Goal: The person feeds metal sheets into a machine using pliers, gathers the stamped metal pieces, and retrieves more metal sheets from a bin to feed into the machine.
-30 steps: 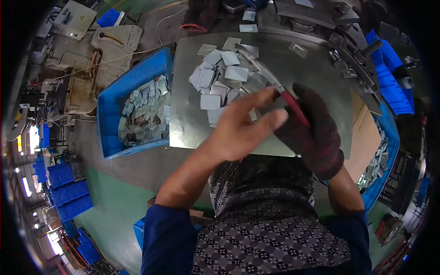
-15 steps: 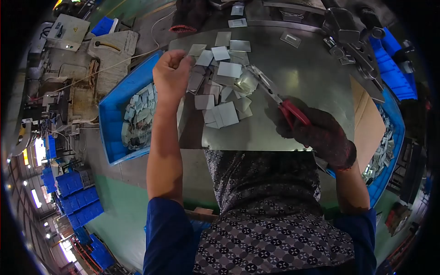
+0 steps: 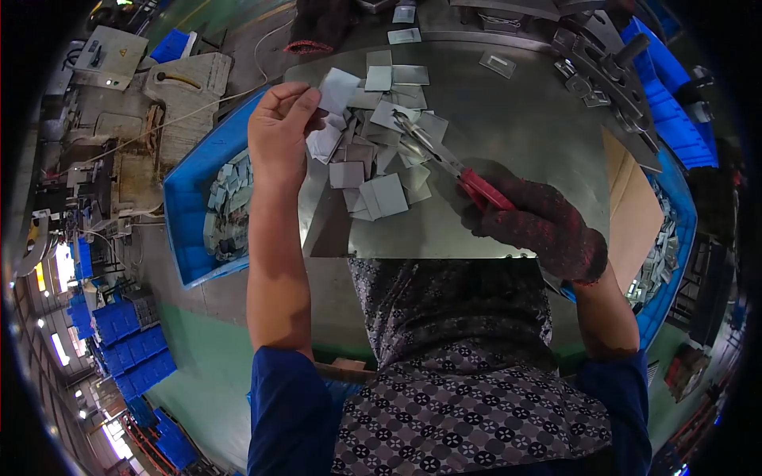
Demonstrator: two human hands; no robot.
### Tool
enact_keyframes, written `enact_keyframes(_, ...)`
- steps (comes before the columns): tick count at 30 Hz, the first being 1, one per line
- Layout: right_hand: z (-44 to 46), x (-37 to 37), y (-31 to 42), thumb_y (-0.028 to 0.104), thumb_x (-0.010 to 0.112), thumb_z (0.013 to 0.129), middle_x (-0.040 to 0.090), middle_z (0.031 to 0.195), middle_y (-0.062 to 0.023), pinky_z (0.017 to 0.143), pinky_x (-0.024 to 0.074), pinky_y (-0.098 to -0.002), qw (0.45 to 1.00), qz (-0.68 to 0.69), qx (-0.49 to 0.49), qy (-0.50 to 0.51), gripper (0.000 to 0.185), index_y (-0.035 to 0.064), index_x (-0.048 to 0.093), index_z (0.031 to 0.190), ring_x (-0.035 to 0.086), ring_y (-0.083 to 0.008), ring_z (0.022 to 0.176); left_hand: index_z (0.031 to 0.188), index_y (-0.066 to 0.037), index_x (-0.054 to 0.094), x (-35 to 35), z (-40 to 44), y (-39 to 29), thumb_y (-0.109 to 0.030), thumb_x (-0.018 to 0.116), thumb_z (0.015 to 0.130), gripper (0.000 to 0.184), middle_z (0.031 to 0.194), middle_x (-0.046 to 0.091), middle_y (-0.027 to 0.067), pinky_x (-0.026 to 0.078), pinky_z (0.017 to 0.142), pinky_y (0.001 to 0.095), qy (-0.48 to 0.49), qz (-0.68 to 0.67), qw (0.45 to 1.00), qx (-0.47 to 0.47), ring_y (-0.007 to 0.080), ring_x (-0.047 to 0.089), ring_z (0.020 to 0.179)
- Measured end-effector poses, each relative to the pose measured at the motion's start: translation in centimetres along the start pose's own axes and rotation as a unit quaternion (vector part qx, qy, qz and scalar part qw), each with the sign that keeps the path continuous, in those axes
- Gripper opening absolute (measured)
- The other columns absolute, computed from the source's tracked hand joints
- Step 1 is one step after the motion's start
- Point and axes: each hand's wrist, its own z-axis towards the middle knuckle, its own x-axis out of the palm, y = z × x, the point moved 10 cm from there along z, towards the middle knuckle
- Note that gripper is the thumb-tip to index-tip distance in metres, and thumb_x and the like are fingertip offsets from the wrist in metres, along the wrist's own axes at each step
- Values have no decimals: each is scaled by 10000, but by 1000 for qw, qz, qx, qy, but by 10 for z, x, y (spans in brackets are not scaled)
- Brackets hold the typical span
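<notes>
Metal plate [image 3: 339, 88] is pinched at one edge by fingers of the bare left hand [image 3: 276, 133], at the left side of the plate pile [image 3: 384, 196] on the bench [image 3: 508, 127], while red-handled pliers [image 3: 481, 186], held by the gloved right hand [image 3: 536, 224], are best kept clear.

Lt.-grey flat rect. metal plate [image 3: 339, 90]: one corner pinched btwn thumb & fingers of bare L hand [image 3: 282, 119], tilted, broad face toward cam, over upper-L side of pile; gap beneath, if any, can't be judged. Red-handled silver-metal pliers [image 3: 470, 179]: handles in gloved R hand [image 3: 536, 222], lying diag., long nose pointing up-L over mid-pile; can't tell if tips touch a plate. Loose pile of thin grey sq. & rect. metal plates [image 3: 379, 136]: flat or slightly tilted, overlapping at mixed angles, some brighter, some duller, on L part of grey metal tabletop [image 3: 524, 135].
</notes>
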Motion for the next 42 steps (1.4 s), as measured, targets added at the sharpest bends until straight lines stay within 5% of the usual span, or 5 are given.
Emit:
enact_keyframes(20,4,14,17,166,662,880,640,909,-46,681,489,-257,996,-55,63,33,324,13,626,1163,585,-86,814,948,-17,630,35,-19,17,-51,696,850,123,825,646,35,484,615,222,134,-42,986,-95,83,587,681)
enact_keyframes(23,3,-5,26,189,651,891,618,833,-14,599,453,-227,994,-50,93,-12,298,21,637,1137,558,-64,731,943,-12,623,-6,-15,-8,-68,682,874,107,832,632,9,454,646,202,-29,116,989,86,51,562,724)
enact_keyframes(35,50,-109,164,125,609,849,663,824,-53,505,429,-210,828,-469,-280,-129,131,109,665,966,558,-102,594,934,0,624,-34,-19,29,-82,664,898,98,821,630,-6,431,663,195,-69,98,986,112,42,549,741)
enact_keyframes(37,29,-127,131,308,609,913,641,727,-12,471,382,-211,949,-54,4,-310,238,86,694,892,535,-51,563,931,1,627,-34,-21,27,-89,670,894,107,818,632,-6,426,656,189,-76,107,985,109,37,546,737)
enact_keyframes(42,16,-120,134,328,609,913,593,663,-14,458,371,-219,948,-215,-95,-215,290,60,675,822,522,-64,527,926,1,627,-30,-23,25,-91,667,894,105,806,624,-11,415,643,187,-74,119,985,104,33,533,725)
